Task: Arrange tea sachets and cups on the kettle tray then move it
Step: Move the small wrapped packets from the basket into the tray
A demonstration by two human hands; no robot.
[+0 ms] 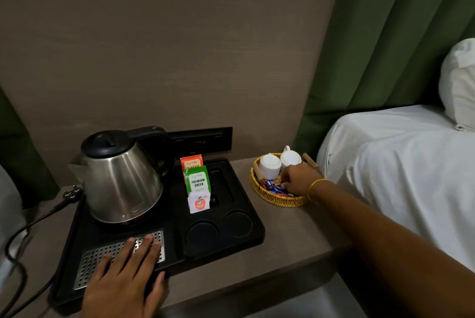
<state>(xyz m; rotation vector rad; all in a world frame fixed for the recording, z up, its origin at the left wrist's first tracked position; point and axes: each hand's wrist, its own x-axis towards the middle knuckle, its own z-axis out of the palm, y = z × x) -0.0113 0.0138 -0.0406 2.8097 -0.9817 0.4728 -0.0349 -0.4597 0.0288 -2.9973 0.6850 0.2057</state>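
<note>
A black kettle tray (246,238) sits on a brown bedside shelf, with a steel kettle (120,179) at its back left. Three tea sachets stand in a slot: orange (191,161), green (198,181) and white (199,203). Two round cup recesses (219,230) are bare. My left hand (128,271) lies flat, fingers spread, on the tray's perforated metal grille (88,263). To the right, a wicker basket (262,193) holds two upturned white cups (280,162) and coloured sachets (273,186). My right hand (295,180) reaches into the basket, fingers on the sachets; its grip is hidden.
The kettle's black cord and plug (69,195) trail off the shelf's left side. A black socket panel (203,140) is on the wall behind the tray. A white bed (401,163) with a pillow lies right of the shelf, a green curtain (385,35) behind it.
</note>
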